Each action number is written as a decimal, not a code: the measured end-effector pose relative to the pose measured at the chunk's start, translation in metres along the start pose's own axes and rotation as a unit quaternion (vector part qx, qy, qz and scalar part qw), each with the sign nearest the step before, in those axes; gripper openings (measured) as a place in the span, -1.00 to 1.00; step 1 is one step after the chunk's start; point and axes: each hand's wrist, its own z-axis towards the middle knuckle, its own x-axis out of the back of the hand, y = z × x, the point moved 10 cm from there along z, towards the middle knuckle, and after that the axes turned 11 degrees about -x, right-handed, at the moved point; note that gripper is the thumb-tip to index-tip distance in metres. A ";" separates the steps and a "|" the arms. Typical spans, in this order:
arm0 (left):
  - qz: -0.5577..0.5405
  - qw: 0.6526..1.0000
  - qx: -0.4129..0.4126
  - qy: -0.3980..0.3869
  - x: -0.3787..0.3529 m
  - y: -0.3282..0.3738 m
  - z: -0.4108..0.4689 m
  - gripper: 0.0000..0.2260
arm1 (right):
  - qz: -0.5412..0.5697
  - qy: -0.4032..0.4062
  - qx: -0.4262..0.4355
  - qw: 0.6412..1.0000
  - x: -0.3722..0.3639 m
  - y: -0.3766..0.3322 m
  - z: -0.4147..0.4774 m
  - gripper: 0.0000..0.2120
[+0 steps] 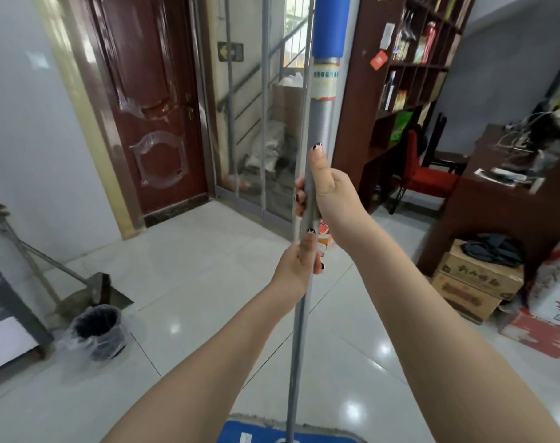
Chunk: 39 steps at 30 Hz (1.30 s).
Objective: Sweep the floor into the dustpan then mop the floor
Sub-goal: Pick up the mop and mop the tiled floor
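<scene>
A long silver mop handle [320, 123] with a blue foam grip at its top runs up the middle of the view. Its flat blue mop head [256, 434] lies on the white tiled floor [208, 282] at the bottom edge. My right hand [328, 193] grips the handle higher up, thumb stretched along the pole. My left hand [299, 265] grips the same handle just below it. A metal dustpan [96, 295] and a broom stick [26, 254] lean by the left wall.
A small black bin [98, 329] lined with clear plastic stands beside the dustpan. A dark red door [150, 107] and a glass doorway lie ahead. A bookshelf [409, 75], a red chair [422, 177], a desk [502, 199] and cardboard boxes [473, 286] fill the right side.
</scene>
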 end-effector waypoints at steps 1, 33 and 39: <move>0.002 1.000 -0.005 0.001 0.003 -0.001 0.005 -0.48 | 0.006 0.000 0.007 1.000 -0.002 -0.002 0.005 -0.45; 0.011 0.988 0.006 0.155 0.218 -0.149 0.367 -0.54 | -0.021 -0.179 0.007 0.984 -0.173 0.038 0.425 -0.49; 0.013 0.989 -0.001 0.147 0.300 -0.175 0.436 -0.52 | -0.047 -0.179 0.016 0.983 -0.250 0.039 0.511 -0.48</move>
